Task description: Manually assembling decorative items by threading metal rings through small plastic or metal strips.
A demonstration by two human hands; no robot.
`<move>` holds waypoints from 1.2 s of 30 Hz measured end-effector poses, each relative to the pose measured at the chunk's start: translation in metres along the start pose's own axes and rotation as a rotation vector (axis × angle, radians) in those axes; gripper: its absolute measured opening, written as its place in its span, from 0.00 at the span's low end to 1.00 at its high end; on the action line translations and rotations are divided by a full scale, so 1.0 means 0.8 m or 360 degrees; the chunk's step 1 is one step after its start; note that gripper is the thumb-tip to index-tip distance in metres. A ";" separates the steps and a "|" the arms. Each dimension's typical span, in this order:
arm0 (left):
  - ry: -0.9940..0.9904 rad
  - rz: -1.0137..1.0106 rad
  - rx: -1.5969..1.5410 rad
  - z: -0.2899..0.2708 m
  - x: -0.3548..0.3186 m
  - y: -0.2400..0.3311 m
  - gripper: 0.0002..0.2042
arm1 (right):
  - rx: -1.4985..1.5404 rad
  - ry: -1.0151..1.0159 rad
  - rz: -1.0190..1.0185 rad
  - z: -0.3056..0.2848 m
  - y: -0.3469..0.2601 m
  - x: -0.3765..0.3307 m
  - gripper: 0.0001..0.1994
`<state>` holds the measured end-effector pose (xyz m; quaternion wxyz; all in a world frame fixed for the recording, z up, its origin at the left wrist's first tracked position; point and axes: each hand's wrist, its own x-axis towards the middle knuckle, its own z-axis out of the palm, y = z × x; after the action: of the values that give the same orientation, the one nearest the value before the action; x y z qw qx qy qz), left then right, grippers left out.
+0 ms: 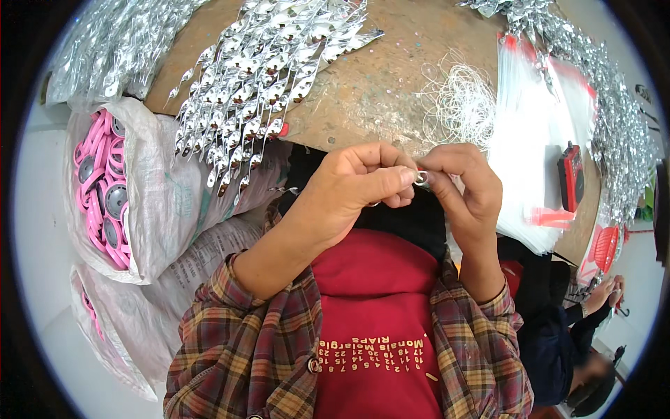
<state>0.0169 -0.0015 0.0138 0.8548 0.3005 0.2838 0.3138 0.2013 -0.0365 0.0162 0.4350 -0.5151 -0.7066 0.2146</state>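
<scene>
A small silvery-white ring (421,178) sits between my hands, just beyond the table's near edge and in front of my body. My right hand (466,183) pinches it between thumb and forefinger. My left hand (363,178) is closed, with thumb and forefinger pressed together right beside the ring; whatever lies between those fingertips is mostly hidden. A thin, curved bit of something pale peeks out under the left fingers, too small to name. Beyond the right hand lies a loose tangle of white string (464,101).
Shiny silver twisted strips (251,77) hang over the edge of the brown table (377,84). Clear plastic bags (520,133) and a red-black device (571,178) lie right. White sacks (150,181), one holding pink parts (105,188), stand left. Another person (558,342) works at lower right.
</scene>
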 end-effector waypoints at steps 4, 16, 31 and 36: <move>0.0070 0.0074 0.0051 0.000 0.000 -0.005 0.06 | -0.0094 0.0013 -0.0064 0.001 -0.009 -0.002 0.08; 0.0147 0.0167 0.0280 0.005 -0.002 -0.002 0.08 | 0.0078 0.0021 0.0043 -0.006 -0.007 -0.004 0.03; 0.0034 -0.0044 0.0060 -0.005 -0.002 0.000 0.06 | 0.1774 0.0074 0.0815 0.016 -0.010 0.007 0.03; -0.0171 -0.0113 -0.0593 -0.020 -0.006 0.011 0.05 | 0.1515 -0.0105 0.0862 0.004 -0.004 -0.010 0.04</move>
<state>0.0001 0.0061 0.0105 0.9201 0.1432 0.1851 0.3141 0.1975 -0.0442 0.0140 0.5269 -0.4180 -0.3870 0.6308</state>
